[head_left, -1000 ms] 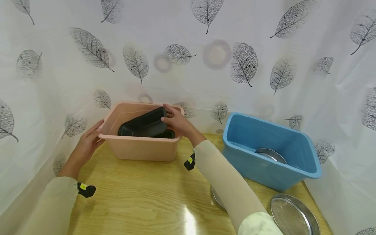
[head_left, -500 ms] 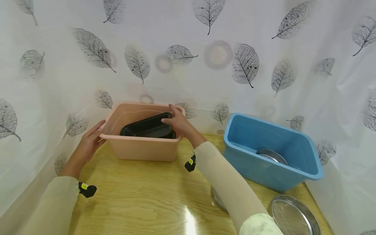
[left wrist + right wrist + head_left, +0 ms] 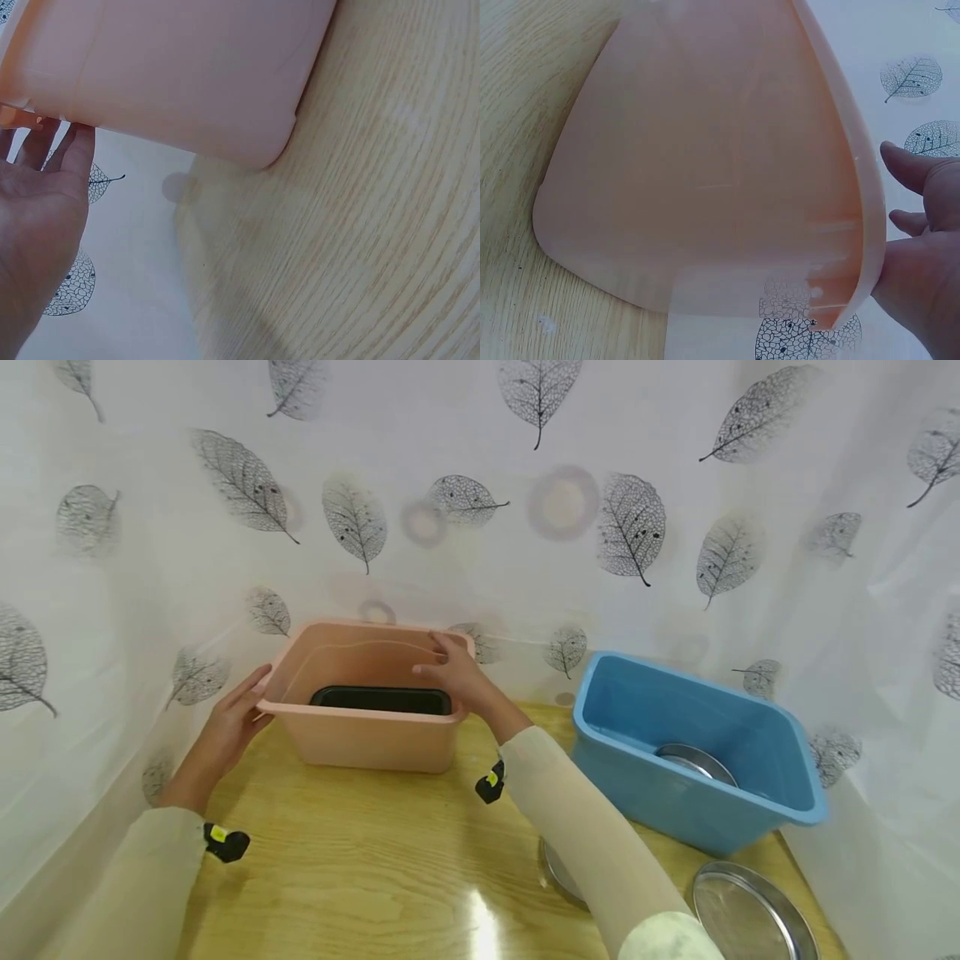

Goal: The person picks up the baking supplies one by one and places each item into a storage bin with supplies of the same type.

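My left hand (image 3: 228, 722) holds the rim at the left end of the pink plastic bin (image 3: 375, 747); in the left wrist view its fingers reach up beneath the lip. Over the bin's right end is my right hand (image 3: 461, 677), with thumb and fingers spread and nothing held. A black loaf pan (image 3: 382, 699) lies low in the bin, partly hidden by the front wall. Whether another is beneath it cannot be seen. The right wrist view has the bin's end wall and the right hand's thumb and fingers outside the rim.
At the right stands a blue bin (image 3: 690, 814) with a round metal pan (image 3: 697, 762) inside. Another round pan (image 3: 750, 914) lies on the table near the front right. A third pan (image 3: 558, 872) shows partly under the right sleeve. A leaf-print curtain (image 3: 480, 577) hangs behind.
The tilted black loaf pan has gone down into the pink bin, and my right hand has let go of it. My left hand has stayed on the rim.
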{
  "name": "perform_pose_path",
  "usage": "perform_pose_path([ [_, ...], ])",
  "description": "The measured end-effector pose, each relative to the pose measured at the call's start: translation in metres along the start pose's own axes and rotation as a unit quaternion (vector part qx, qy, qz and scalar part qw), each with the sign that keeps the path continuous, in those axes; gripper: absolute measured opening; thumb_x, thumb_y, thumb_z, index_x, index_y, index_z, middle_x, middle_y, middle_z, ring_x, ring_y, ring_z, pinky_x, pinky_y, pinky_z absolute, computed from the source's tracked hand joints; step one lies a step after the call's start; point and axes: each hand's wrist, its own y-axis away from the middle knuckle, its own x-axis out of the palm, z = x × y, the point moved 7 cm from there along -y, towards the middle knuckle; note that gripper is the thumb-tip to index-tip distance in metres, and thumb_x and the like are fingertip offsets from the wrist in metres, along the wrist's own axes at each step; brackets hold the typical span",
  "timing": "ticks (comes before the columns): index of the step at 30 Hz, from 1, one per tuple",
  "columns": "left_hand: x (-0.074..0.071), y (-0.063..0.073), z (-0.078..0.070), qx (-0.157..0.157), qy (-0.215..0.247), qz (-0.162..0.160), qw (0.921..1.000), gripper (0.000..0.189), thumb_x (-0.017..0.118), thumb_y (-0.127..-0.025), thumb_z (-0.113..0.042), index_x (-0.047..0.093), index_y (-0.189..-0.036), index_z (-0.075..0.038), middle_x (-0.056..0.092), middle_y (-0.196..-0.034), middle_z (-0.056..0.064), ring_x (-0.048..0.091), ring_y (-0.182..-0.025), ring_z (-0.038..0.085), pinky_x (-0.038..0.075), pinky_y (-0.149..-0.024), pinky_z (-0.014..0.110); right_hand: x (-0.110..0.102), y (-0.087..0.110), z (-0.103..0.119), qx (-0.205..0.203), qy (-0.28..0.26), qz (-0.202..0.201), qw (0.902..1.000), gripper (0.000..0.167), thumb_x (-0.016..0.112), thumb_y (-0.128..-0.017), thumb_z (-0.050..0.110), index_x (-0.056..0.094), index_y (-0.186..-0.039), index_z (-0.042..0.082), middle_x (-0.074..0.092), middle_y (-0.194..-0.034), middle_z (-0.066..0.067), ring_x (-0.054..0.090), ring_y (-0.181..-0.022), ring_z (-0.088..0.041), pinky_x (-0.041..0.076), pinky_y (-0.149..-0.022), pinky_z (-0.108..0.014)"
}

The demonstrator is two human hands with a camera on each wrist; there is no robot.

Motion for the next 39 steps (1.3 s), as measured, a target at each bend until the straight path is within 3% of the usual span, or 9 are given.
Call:
perform_pose_path([
  [13,0.001,-0.001,0.002,0.019,0.023,0.008,0.9995,0.061,0.039,-0.11,-0.033,0.013,-0.164,-0.02,0.009,-0.17,0.01,0.033,-0.142,0.015,0.045,-0.092,0.006,-0.012,0.027,0.013,-0.065,-0.001,-0.023,0.9976,0.073,0.068,-0.097,0.034,0.032,-0.159,0.019,0.038,-0.158,-0.009,0.038,-0.147,-0.026,0.042,-0.113,-0.046],
  [20,0.003,0.0,0.0,0.026,0.015,0.006,0.9995,0.062,0.039,-0.11,-0.034,0.013,-0.164,-0.018,0.01,-0.169,0.009,0.035,-0.141,0.012,0.045,-0.092,0.005,-0.028,0.056,0.022,-0.079,0.01,-0.04,0.996,0.071,0.069,-0.096,0.036,0.034,-0.158,0.029,0.042,-0.157,0.0,0.039,-0.146,-0.024,0.04,-0.115,-0.047],
  [22,0.003,0.0,0.001,0.024,0.014,-0.002,0.9996,0.062,0.04,-0.11,-0.035,0.014,-0.164,-0.018,0.01,-0.17,0.009,0.034,-0.143,0.013,0.045,-0.092,0.005,-0.035,0.066,0.022,-0.086,0.005,-0.036,0.9956,0.073,0.068,-0.097,0.035,0.031,-0.159,0.026,0.037,-0.16,-0.001,0.036,-0.148,-0.026,0.039,-0.116,-0.045],
  [26,0.004,-0.001,0.002,0.025,0.001,-0.027,0.9993,0.061,0.041,-0.109,-0.038,0.019,-0.163,-0.019,0.012,-0.169,0.011,0.034,-0.144,0.013,0.045,-0.093,0.005,-0.051,0.086,0.02,-0.098,-0.001,-0.039,0.9945,0.073,0.064,-0.1,0.031,0.027,-0.161,0.018,0.028,-0.165,-0.002,0.03,-0.151,-0.027,0.03,-0.121,-0.04],
  [30,0.001,-0.001,0.002,0.043,-0.005,-0.074,0.9963,0.059,0.046,-0.108,-0.036,0.03,-0.16,-0.014,0.026,-0.163,0.012,0.045,-0.131,0.007,0.046,-0.09,0.006,-0.073,0.108,0.017,-0.094,0.007,-0.067,0.9933,0.069,0.066,-0.099,0.031,0.032,-0.159,0.022,0.031,-0.164,-0.002,0.034,-0.149,-0.025,0.034,-0.118,-0.038],
  [34,-0.004,0.004,-0.002,0.086,0.024,-0.134,0.987,0.049,0.055,-0.105,-0.027,0.05,-0.149,-0.008,0.049,-0.146,0.007,0.055,-0.114,0.001,0.05,-0.086,0.007,-0.095,0.132,0.013,-0.074,0.016,-0.089,0.9931,0.067,0.067,-0.098,0.036,0.035,-0.157,0.03,0.034,-0.162,0.002,0.036,-0.148,-0.021,0.037,-0.117,-0.039],
  [39,-0.006,0.014,-0.01,0.122,0.034,-0.176,0.9762,0.039,0.058,-0.103,-0.019,0.06,-0.138,-0.001,0.064,-0.127,-0.003,0.064,-0.105,0.002,0.052,-0.084,0.009,-0.125,0.167,0.003,-0.046,0.026,-0.114,0.9921,0.068,0.067,-0.098,0.038,0.035,-0.157,0.031,0.034,-0.162,0.001,0.035,-0.149,-0.024,0.039,-0.116,-0.046],
])
